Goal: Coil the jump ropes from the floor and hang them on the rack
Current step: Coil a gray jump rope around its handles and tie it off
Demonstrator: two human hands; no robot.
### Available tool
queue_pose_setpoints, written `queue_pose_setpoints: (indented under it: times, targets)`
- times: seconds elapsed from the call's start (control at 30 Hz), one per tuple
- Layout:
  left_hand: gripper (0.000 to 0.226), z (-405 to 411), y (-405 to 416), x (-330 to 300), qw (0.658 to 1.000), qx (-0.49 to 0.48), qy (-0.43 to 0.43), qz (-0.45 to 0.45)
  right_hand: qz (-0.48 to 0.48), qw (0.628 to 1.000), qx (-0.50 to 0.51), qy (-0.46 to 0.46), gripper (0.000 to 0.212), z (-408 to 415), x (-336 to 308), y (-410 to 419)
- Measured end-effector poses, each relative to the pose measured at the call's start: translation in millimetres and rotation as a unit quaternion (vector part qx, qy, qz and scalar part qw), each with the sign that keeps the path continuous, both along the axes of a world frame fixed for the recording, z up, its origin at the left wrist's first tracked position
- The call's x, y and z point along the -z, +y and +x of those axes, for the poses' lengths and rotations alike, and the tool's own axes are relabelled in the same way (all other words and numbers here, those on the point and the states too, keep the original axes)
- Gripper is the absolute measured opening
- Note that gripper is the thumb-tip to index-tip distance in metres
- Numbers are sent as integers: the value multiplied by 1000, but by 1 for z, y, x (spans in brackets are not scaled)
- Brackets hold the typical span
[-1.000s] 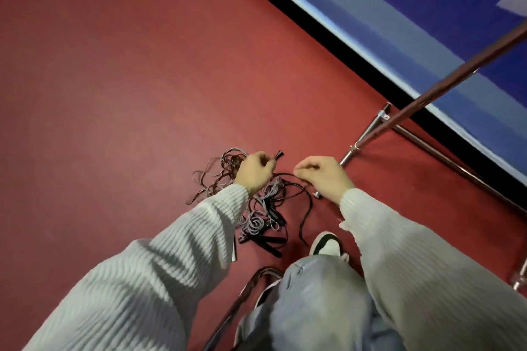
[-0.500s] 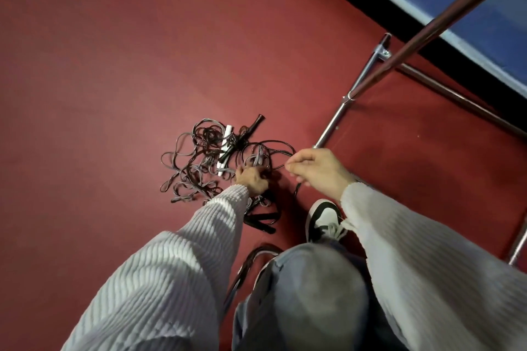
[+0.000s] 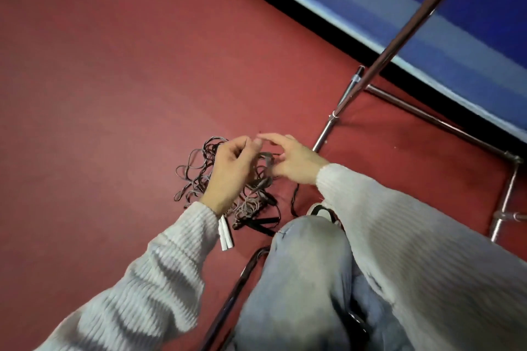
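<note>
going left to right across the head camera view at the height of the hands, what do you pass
Tangle of jump ropes on the red floor → left hand → right hand → chrome rack leg

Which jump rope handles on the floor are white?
The pair of white handles lying side by side just below the left hand's wrist; the handles beside the knee are black.
</note>
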State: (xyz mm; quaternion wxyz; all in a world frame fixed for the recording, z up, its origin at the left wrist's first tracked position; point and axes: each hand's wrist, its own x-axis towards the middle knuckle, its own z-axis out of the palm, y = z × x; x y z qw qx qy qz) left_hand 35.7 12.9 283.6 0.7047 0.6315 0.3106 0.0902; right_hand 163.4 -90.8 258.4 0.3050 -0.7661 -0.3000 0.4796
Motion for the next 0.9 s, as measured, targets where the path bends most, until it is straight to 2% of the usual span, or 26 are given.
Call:
queue_pose_setpoints:
  times: [0.07,0.1,0.17,0.27,0.37,0.43,0.5,0.57,0.63,0.7,0.77,0.8,0.9]
  targets:
    - [42,-6,0,-40,998,24,-50,-34,13,999,-27,-40,26,-14,-29,0]
    - [42,-10,0,-59,996,34,-68,-36,20,998,-28,-58,11,-21,-45,0]
    - [37,-17,0,-94,992,52,-115,-13,34,996,18,-74,27,-35,-80,-2]
    - [5,-30,0,-136,983,31,-167,66,96,982,158,-35,46,-47,-135,0]
    - [35,-47,-2,-155,973,-9,-221,72,183,947,258,50,47,-55,-187,2]
    - [48,-60,-6,-153,972,-28,-230,47,255,909,305,124,53,-59,-219,2]
    - [58,-73,-12,-139,983,11,-162,82,315,858,350,207,51,-63,-253,2]
    - [72,-82,-23,-119,977,131,-42,165,360,815,375,258,48,-69,-287,0]
    - [72,-86,-37,-104,947,241,38,207,393,785,382,290,47,-76,-316,-4]
    - [59,-85,-49,-92,939,281,64,186,422,759,377,322,47,-83,-340,-12]
    - [24,-80,-55,-90,935,272,82,214,453,733,375,342,47,-85,-359,-21]
    - [17,-78,-55,-90,944,243,78,210,464,728,374,338,47,-86,-365,-26]
    - [25,-71,-51,-109,994,101,7,31,460,750,396,263,47,-80,-372,-42]
